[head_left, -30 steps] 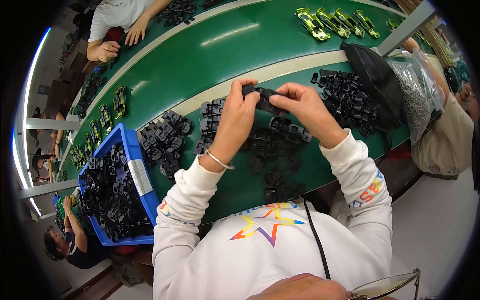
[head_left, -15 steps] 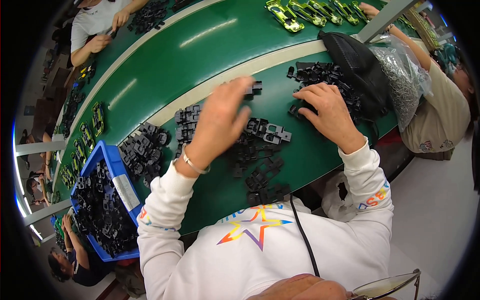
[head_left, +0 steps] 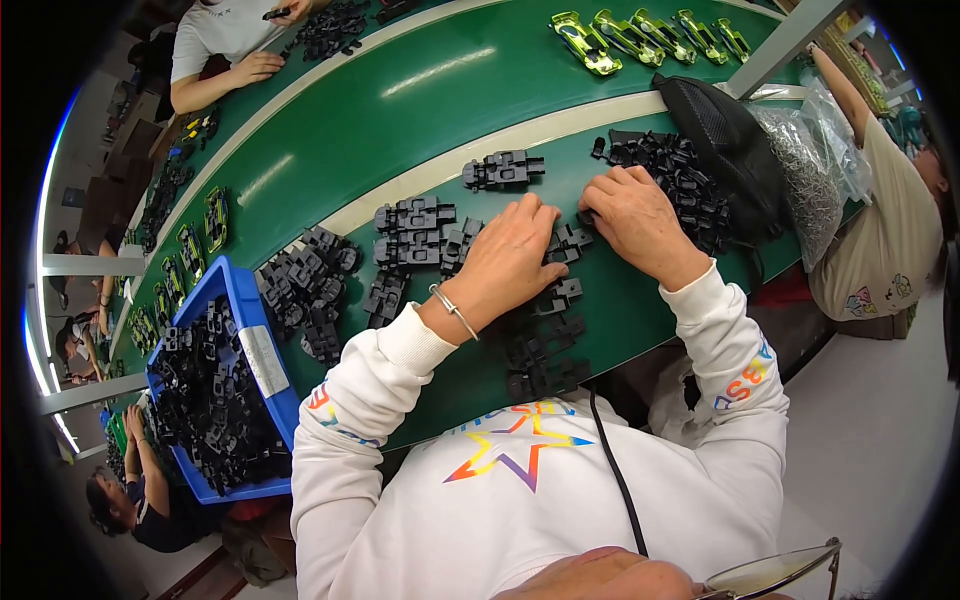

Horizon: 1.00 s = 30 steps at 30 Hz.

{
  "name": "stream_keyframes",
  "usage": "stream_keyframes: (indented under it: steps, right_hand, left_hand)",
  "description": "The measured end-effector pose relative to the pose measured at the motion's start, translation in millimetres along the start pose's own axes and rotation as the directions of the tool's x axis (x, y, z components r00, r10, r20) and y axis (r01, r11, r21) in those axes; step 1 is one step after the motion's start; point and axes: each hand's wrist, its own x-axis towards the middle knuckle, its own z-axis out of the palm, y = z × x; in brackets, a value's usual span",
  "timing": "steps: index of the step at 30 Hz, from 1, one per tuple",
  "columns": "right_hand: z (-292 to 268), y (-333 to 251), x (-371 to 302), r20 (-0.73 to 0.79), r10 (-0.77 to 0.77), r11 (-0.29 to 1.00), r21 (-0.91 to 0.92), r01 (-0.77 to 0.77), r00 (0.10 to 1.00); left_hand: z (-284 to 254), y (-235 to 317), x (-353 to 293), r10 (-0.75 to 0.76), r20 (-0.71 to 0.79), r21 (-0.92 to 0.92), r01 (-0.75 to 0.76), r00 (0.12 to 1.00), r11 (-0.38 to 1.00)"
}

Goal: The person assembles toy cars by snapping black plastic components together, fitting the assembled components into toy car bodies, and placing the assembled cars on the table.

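Observation:
My left hand (head_left: 505, 258) is curled over a black plastic chassis part (head_left: 570, 243) on the green table, thumb and fingers around its left end, hiding much of it. My right hand (head_left: 640, 222) is beside it, fingertips pinched on a small black part (head_left: 588, 216) that is mostly covered. To the right of this hand is a pile of small black parts (head_left: 665, 160). Stacked black chassis parts (head_left: 415, 235) lie left of my left hand, and another group (head_left: 505, 170) lies beyond it. More dark frames (head_left: 545, 355) lie near the table's front edge.
A blue bin (head_left: 275, 370) of black parts stands at left, next to a heap of chassis parts (head_left: 310, 280). A black bag (head_left: 725, 150) and a clear bag of screws (head_left: 800, 180) are at right. Yellow-green shells (head_left: 585, 42) stand across the green surface. Co-workers sit around.
My left hand has come down and nearer from above the far group onto the chassis part. My right hand stays by the small-parts pile. The view has shifted slightly.

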Motion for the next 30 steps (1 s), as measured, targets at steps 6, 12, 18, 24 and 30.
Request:
stream_keyframes:
  steps: [6,12,18,24,30]
  right_hand:
    - [-13,-7,2,0.055,0.433,0.689,0.623,-0.370,0.900]
    - [-7,-8,7,0.243,0.476,0.263,0.878,-0.401,0.845]
    - [0,-2,-2,0.323,0.474,-0.050,0.939,-0.341,0.819]
    - [-6,-18,5,0.342,0.553,-0.252,0.938,-0.238,0.760]
    - [-10,-31,14,0.415,0.476,-0.201,0.910,-0.363,0.775]
  left_hand:
    - [-5,-5,2,-0.175,0.016,-0.041,0.176,0.984,0.984]
    - [2,-16,0,-0.130,-0.073,-0.143,0.118,0.989,0.983]
    - [-14,-19,3,-0.338,0.076,-0.655,0.303,0.938,0.692]
    - [-31,-27,-6,-0.574,0.228,-0.973,0.207,0.786,-0.104]
    - [-41,-31,-17,-0.618,0.123,-0.962,0.246,0.777,0.117]
